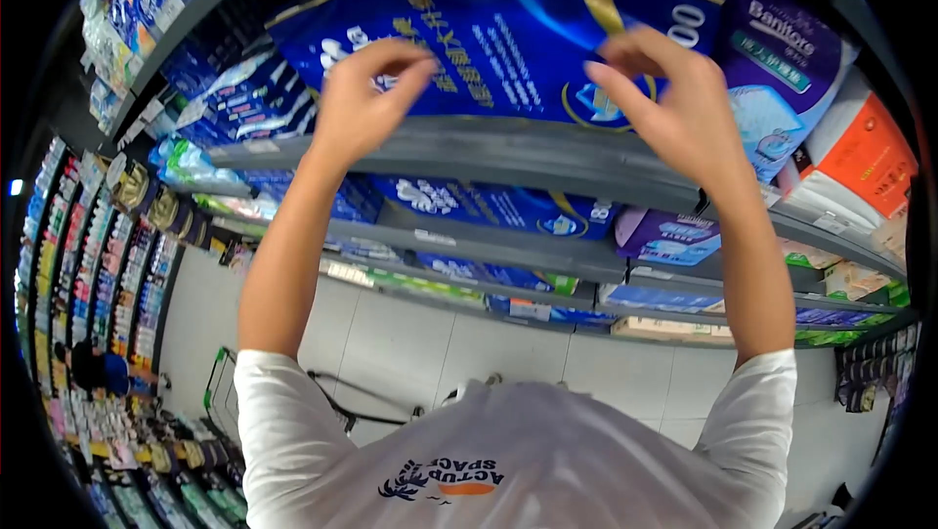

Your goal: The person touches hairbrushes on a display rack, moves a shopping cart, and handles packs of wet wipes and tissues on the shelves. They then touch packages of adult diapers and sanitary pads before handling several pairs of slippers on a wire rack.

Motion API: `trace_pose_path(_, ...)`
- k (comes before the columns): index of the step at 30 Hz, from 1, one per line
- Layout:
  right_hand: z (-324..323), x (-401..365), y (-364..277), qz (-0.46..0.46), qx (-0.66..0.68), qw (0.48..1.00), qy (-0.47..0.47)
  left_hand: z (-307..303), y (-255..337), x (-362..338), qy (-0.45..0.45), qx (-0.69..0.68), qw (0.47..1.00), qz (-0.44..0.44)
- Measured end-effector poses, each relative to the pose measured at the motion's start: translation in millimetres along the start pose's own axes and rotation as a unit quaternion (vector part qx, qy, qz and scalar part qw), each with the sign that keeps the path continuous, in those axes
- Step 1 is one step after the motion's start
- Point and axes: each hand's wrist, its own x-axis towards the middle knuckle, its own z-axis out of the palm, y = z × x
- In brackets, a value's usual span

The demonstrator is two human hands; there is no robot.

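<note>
A wide, smooth blue pack [498, 50], straight-edged and gold along its far rim, sits at twelve o'clock on a grey shelf [537, 153]. Its printed face, carrying gold characters and a curling gold band, is turned toward the wearer; its long axis runs roughly from nine to three o'clock.

The left hand [360, 104] is over the pack at eleven o'clock, thumb and fingers curved and partly parted. The right hand [689, 104], slightly blurred, is over it at two o'clock, thumb spread from bent fingers. Neither has anything visibly gripped, and I cannot tell whether any fingertips touch the pack.

Beyond the right hand, also toward two o'clock, stands a glossy, rounded purple pack [782, 50], with an angular orange-and-white box [870, 153] near three. Striped blue packs [259, 99] crowd ten o'clock. A soft white shirt [567, 461] fills six o'clock.
</note>
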Motion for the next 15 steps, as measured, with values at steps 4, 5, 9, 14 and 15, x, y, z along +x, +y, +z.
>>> trace_pose_path(4,65,43,20,-0.046,0.113,0.979,-0.164,45,-1,39,-0.232,0.02,0.971,0.05)
trace_pose_path(5,61,51,17,-0.011,0.14,0.972,-0.189,48,-16,49,-0.227,0.0,0.973,0.033)
trace_pose_path(9,39,48,11,0.153,0.195,0.952,-0.18,11,-44,38,-0.153,-0.089,0.97,-0.169)
trace_pose_path(14,29,26,24,0.152,0.053,0.982,-0.101,-38,-45,-24,-0.079,0.116,0.984,-0.11)
trace_pose_path(15,33,15,3,0.084,-0.044,0.992,-0.084,-35,-41,-43,-0.056,0.123,0.989,-0.056)
